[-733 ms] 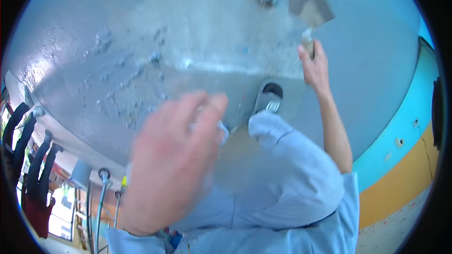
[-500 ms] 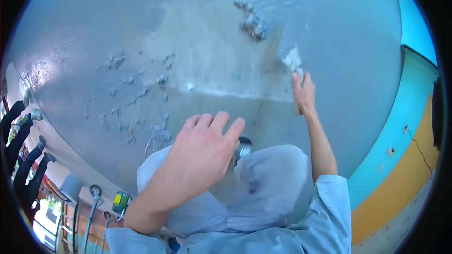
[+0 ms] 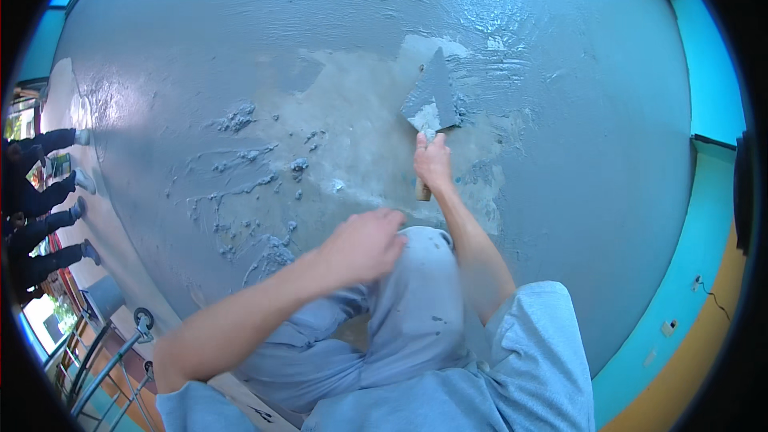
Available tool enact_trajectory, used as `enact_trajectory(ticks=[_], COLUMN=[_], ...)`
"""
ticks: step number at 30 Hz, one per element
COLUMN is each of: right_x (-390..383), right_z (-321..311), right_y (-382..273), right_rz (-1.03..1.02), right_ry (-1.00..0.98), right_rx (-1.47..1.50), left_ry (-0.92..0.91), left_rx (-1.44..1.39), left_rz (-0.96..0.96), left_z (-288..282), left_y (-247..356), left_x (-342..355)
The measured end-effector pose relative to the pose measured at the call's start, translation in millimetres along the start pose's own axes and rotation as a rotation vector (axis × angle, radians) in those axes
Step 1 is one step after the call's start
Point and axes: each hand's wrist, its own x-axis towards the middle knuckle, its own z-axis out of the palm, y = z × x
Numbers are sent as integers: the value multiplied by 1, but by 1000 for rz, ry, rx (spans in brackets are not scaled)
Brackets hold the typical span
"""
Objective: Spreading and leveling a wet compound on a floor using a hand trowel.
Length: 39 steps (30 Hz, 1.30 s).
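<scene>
My right hand (image 3: 433, 162) is closed round the wooden handle of a pointed trowel (image 3: 434, 96). Its triangular blade, smeared with grey mortar and pale at the handle end, lies over a bare patch (image 3: 352, 104) in the wet grey floor coat (image 3: 576, 160). The blade hides part of that patch. Over my bent knee hangs my left hand (image 3: 364, 246), with nothing seen in it; its fingers are loosely stretched and slightly blurred. Mortar crumbs (image 3: 236, 118) and a larger lump (image 3: 299, 165) lie left of the bare patch.
At the far left, several people's legs (image 3: 52, 192) in dark trousers stand beyond the edge of the grey coat. A wheeled metal frame (image 3: 120, 360) stands at the lower left. A turquoise and orange wall (image 3: 640, 368) with a hanging cable (image 3: 714, 301) bounds the right side.
My right hand has brought the trowel leftward, over where a heap of mortar clumps lay. My left hand has dropped lower toward my knee. The head view has shifted, and my legs have changed position.
</scene>
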Motion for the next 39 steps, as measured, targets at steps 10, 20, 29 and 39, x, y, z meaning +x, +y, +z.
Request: enact_trajectory(ticks=[10, 20, 29, 39], right_x=[-38, -40, 59, -18], right_z=[75, -49, -7, 27], right_y=[100, 33, 65, 11], right_rz=[-382, 56, -149, -283], right_ry=[-359, -30, -37, -133], right_rx=[-66, 76, 10, -523], left_ry=[161, 173, 515, 287], left_rx=[246, 82, 121, -47], left_rz=[12, 523, 582, -72], left_z=[24, -5, 8, 88], left_y=[-5, 50, 34, -113], left_x=[40, 3, 55, 58])
